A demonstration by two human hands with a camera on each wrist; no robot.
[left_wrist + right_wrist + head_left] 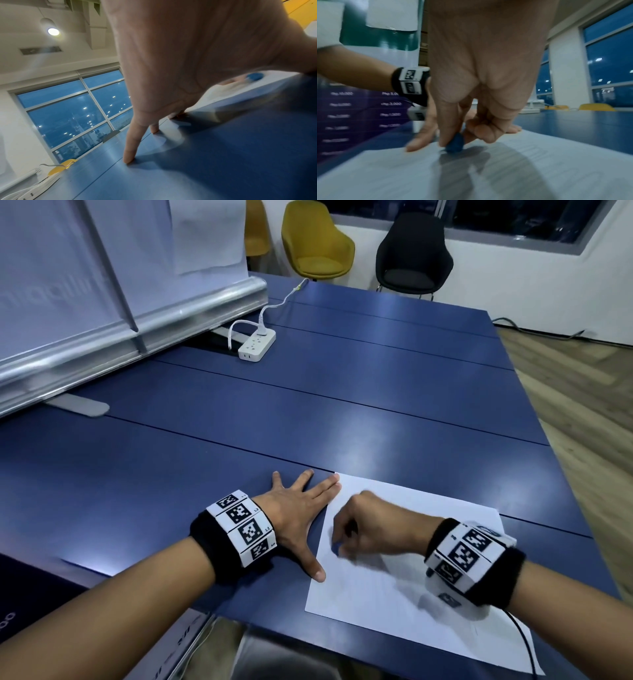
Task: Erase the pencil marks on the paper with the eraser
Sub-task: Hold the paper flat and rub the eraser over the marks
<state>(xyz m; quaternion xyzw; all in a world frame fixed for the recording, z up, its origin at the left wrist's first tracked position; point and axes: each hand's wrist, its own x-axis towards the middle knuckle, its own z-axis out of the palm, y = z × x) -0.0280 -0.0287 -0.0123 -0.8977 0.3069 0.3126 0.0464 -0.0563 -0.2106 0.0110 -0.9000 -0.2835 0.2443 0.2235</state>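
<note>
A white sheet of paper (404,594) lies on the blue table (308,412) near its front edge. My left hand (301,508) lies flat with spread fingers, thumb and fingertips pressing the sheet's left edge. My right hand (363,529) pinches a small blue eraser (455,144) and holds its tip on the paper near the left side. The eraser (254,76) also shows in the left wrist view, and in the head view only a sliver of the eraser (335,547) peeks out. Faint pencil lines (530,148) run across the sheet; they are blurred.
A white power strip (257,344) with a cable sits far back on the table. A rolled banner stand (120,337) lies along the left side. Yellow and black chairs (318,241) stand beyond the far edge. Wooden floor is to the right.
</note>
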